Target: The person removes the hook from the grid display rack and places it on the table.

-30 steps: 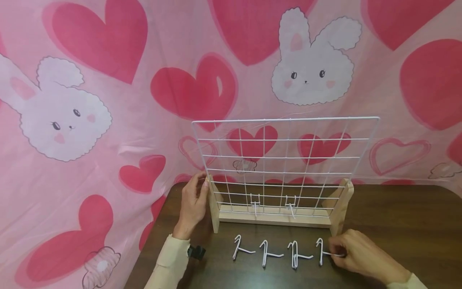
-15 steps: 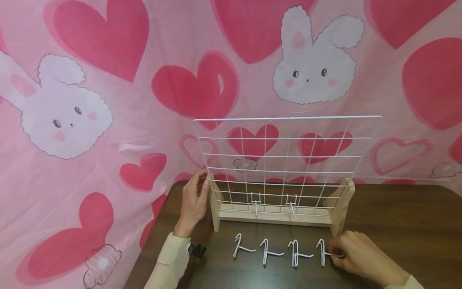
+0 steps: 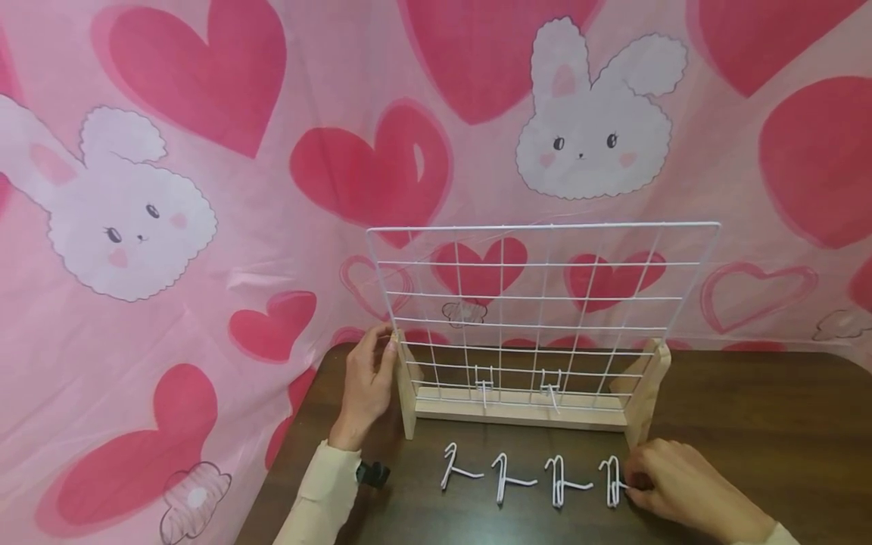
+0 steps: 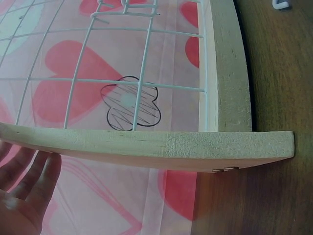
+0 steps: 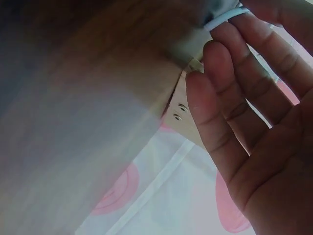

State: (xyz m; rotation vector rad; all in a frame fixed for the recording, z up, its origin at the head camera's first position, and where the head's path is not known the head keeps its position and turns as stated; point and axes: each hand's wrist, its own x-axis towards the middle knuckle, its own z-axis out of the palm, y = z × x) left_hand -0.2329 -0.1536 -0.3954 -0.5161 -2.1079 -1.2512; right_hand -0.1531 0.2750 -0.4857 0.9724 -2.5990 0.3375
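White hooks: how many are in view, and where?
6. Two hang low on the wire grid: left hook, right hook. Four sit in a row on the table: first, second, third, and the fourth, which the right hand holds. Hands may hide others.

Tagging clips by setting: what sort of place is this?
Indoors, likely a staged tabletop filming spot, though the wider room isn't visible: a dark wooden table against a pink heart-and-rabbit backdrop, with a wire rack and white hooks lined up.

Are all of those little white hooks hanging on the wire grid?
No, two white hooks hang low on the wire grid, while other hooks lie in a row on the table in front of it.
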